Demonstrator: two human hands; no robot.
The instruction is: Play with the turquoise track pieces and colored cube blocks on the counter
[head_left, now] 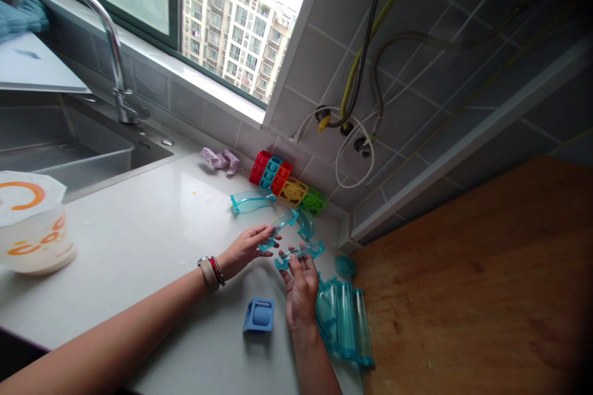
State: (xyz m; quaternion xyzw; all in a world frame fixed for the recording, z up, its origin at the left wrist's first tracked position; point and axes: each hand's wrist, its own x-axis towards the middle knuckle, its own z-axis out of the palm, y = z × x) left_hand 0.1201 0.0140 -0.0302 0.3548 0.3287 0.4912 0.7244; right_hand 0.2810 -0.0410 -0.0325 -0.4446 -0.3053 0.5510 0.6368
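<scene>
My left hand [248, 250] grips a clear teal plastic track piece [283, 222] near its lower end. My right hand [302, 293], palm up, has its thumb over another clear teal piece [308, 251]. The two pieces are close together but apart. Below and between my forearms sits a blue block [259, 315] with a rounded channel. A curved teal piece [306, 224] lies just behind the held ones, and a long teal piece [252, 200] is further left. Several teal tubes [345, 318] lie side by side to the right of my right hand.
Red, blue, yellow and green blocks [293, 191] line the tiled wall. A crumpled purple cloth [219, 161] lies left of them. The sink [134, 157] and a large cup [34, 228] are at the left, a wooden panel [463, 284] at the right. Another teal piece [344, 265] lies near the corner.
</scene>
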